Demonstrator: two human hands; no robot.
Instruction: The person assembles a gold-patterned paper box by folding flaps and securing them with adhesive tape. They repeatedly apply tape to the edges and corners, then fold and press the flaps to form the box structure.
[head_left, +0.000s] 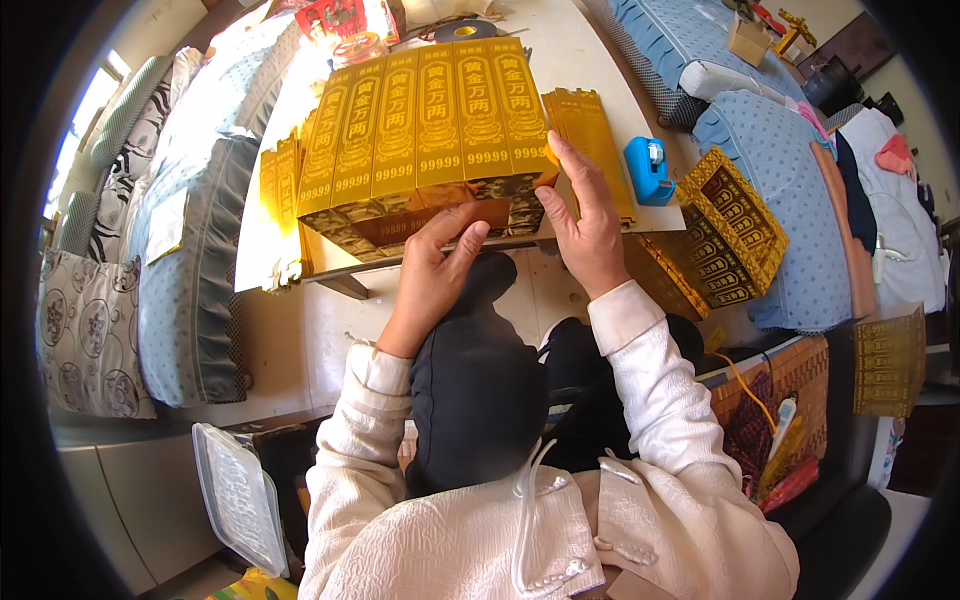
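Observation:
A row of several tall, narrow gold boxes [420, 120] stands side by side on the table, its front face overhanging the near edge. My left hand [442, 262] rests its outstretched fingers against the lower front of the row, thumb raised and apart. At the row's right end, my right hand [583, 215] lies along the corner with fingers extended and the thumb toward the front. Flat gold cartons [590, 140] are stacked just right of the row; more gold cartons [283, 190] lie at its left.
A blue tape dispenser [650, 170] sits at the right table edge [655, 215]. Beside the table stands a large gold carton [735, 230]. A black tape roll [465, 31] lies behind the row. Blue covered sofas [195, 220] flank the table; a clear plastic lid [238, 495] is lower left.

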